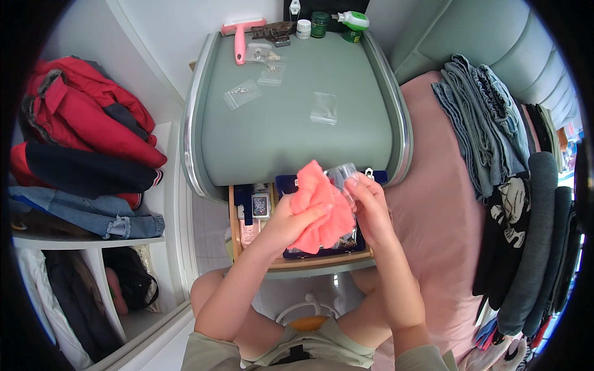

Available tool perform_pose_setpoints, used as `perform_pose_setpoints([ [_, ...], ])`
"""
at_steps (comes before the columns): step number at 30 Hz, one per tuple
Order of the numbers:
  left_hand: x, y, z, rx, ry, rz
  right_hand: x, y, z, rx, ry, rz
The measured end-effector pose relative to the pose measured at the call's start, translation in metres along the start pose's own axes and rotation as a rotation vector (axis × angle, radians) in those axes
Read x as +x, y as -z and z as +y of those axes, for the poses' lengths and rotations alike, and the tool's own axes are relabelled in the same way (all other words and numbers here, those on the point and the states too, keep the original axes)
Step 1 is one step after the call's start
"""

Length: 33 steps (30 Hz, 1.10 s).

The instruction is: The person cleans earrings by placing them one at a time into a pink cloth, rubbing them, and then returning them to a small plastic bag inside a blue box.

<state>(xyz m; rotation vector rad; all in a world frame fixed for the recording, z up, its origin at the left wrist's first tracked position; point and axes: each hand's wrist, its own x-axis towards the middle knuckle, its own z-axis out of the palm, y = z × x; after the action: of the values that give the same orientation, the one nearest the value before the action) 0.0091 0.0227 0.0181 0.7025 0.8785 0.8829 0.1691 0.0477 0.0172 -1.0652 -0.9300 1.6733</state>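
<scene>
A coral-pink cloth [322, 218] is gripped in my left hand [297, 215], bunched over the open drawer. Between the fingers of my right hand [371, 204] is a clear plastic piece [342, 175], perhaps a small bag or box; the cloth touches its left side. Below both hands sits a dark blue case [325, 254] in the wooden drawer [278, 265], its contents mostly hidden by the cloth. To the left in the drawer lie a small clear-topped box [261, 205] and a pink packet [250, 232].
Small zip bags [242, 94] and a clear bag [323, 108] lie on the green nightstand top [297, 143]. Behind them are a pink-handled squeegee [239, 41], a brown hair claw [274, 31] and several bottles [319, 24]. Folded jeans [482, 120] rest on the pink bed [431, 222]; shelved clothes [88, 116] stand left.
</scene>
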Motion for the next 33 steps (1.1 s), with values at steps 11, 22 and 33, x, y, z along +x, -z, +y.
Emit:
perform_pose_setpoints([
  [11,-0.002,-0.003,0.003,0.113,-0.065,0.061,-0.001,-0.003,-0.002,-0.134,0.258,0.161],
  [22,0.0,0.016,-0.007,0.2,-0.173,0.236,-0.001,0.026,-0.026,-0.196,0.576,0.437],
  [33,0.002,0.039,-0.008,0.453,-0.158,0.304,0.003,0.029,-0.019,-0.304,0.216,-0.126],
])
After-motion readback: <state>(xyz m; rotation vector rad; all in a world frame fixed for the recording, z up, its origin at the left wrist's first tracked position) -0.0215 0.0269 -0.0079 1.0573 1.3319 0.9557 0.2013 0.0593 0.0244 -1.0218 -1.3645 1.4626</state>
